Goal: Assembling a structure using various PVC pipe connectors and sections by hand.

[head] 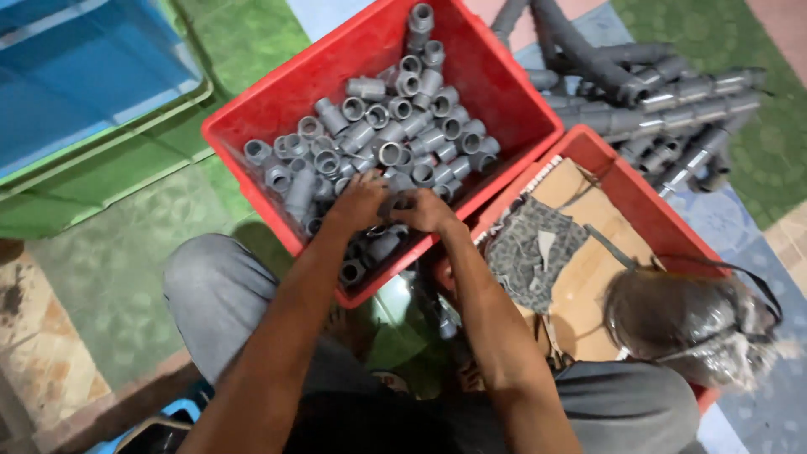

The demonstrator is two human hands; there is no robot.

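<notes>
Both hands, left (357, 202) and right (420, 210), grip one grey pipe fitting (398, 203) over the red crate (252, 118); seemingly light, rigid, smooth, best grasped round its barrel.

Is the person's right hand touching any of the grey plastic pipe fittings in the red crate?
Touching: the head view shows the right hand gripping a grey fitting over the red crate.

Both hands reach into a red plastic crate (252, 126) heaped with grey PVC pipe fittings (395, 134). The left hand (357, 202) rests on the pile; the right hand (424, 210) grips one grey fitting (398, 203) between its fingers, touching the left fingertips.
</notes>
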